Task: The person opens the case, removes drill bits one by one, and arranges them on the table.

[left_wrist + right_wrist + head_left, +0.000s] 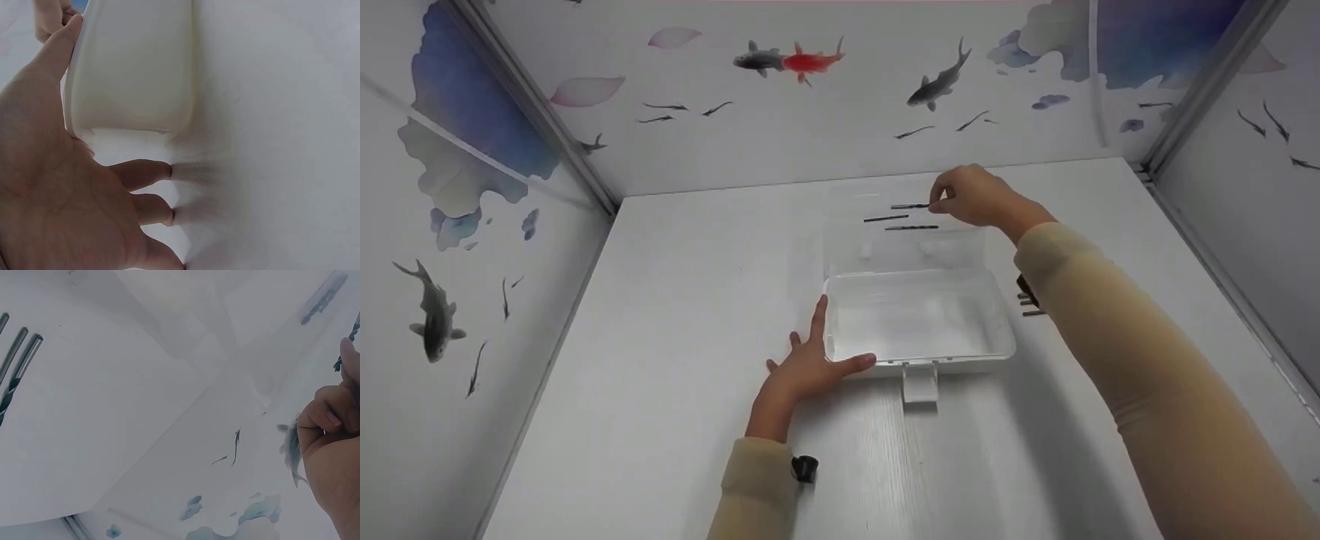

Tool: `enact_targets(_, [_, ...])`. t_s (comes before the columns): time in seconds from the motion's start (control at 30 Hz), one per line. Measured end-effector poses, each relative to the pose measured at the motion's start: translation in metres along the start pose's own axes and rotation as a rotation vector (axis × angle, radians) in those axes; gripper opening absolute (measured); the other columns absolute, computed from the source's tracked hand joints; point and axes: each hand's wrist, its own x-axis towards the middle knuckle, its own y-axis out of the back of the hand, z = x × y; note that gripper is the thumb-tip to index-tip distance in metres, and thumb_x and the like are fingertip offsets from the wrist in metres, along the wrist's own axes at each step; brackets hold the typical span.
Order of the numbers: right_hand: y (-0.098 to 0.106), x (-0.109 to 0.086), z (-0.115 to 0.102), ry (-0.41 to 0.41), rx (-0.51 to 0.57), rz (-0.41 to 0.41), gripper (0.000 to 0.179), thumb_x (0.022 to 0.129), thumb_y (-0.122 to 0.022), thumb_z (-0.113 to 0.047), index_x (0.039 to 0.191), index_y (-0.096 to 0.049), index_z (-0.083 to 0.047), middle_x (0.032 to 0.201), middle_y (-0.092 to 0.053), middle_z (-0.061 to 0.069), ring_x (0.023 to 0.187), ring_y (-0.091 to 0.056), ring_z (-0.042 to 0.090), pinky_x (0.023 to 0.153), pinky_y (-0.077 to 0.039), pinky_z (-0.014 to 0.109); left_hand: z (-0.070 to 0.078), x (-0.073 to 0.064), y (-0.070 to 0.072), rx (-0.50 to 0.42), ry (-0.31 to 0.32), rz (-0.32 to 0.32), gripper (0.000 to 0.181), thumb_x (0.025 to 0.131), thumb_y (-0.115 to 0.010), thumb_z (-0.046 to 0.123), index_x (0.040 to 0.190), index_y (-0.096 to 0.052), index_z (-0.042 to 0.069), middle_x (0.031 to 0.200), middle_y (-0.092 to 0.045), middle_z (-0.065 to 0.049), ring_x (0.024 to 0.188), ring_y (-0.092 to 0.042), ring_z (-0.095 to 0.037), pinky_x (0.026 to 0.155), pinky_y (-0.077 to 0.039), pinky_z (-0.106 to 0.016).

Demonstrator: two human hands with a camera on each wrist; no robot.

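Observation:
A clear plastic box (919, 315) stands on the white table with its see-through lid (915, 251) tipped back. My left hand (807, 367) lies against its near left corner, the thumb along the front rim and the index finger along the left side. The other fingers (140, 174) are spread, their tips down on the table. Above the lid, my right hand (975, 196) pinches a drill bit (907, 206) between thumb and fingertips. Two more thin dark bits, one (886, 218) left and one (911, 227) lower, show there; whether on or behind the lid I cannot tell.
Several drill bits (14, 363) lie on the table to the right of the box, partly hidden by my right sleeve in the head view. A latch (920, 384) hangs from the box's front. Fish-patterned walls (810, 135) enclose the table's back and sides.

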Motion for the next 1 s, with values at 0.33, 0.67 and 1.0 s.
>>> enact_targets(0.33, [0.030,-0.021,0.004,0.023,-0.049,0.018,0.023,0.108,-0.063,-0.026,0.117,-0.077,-0.010,0.105,-0.071,0.016,0.090,-0.062,0.027,0.080,-0.050,0.043,-0.001,-0.004,0.003,-0.019,-0.012,0.001,0.132,0.073,-0.074,0.087,0.167,0.010,0.051,0.170,-0.040,-0.016,0.168,-0.003,-0.040,0.122,0.004,-0.083])
enact_targets(0.67, [0.048,-0.047,0.015,0.045,-0.121,0.034,0.020,0.106,-0.066,-0.023,0.115,-0.079,-0.010,0.096,-0.069,0.012,0.084,-0.060,0.026,0.073,-0.047,0.039,0.000,-0.004,0.004,-0.016,-0.006,-0.005,0.130,0.073,-0.074,0.087,0.166,0.011,0.054,0.171,-0.041,-0.013,0.169,-0.001,-0.038,0.122,0.005,-0.082])
enact_targets(1.0, [0.053,-0.074,0.039,0.033,-0.098,0.127,0.017,0.104,-0.070,-0.023,0.110,-0.081,-0.011,0.090,-0.071,0.011,0.078,-0.058,0.024,0.066,-0.045,0.038,0.000,-0.002,0.000,-0.014,-0.008,-0.007,0.131,0.074,-0.074,0.087,0.167,0.011,0.051,0.171,-0.040,-0.015,0.168,-0.002,-0.040,0.122,0.005,-0.083])
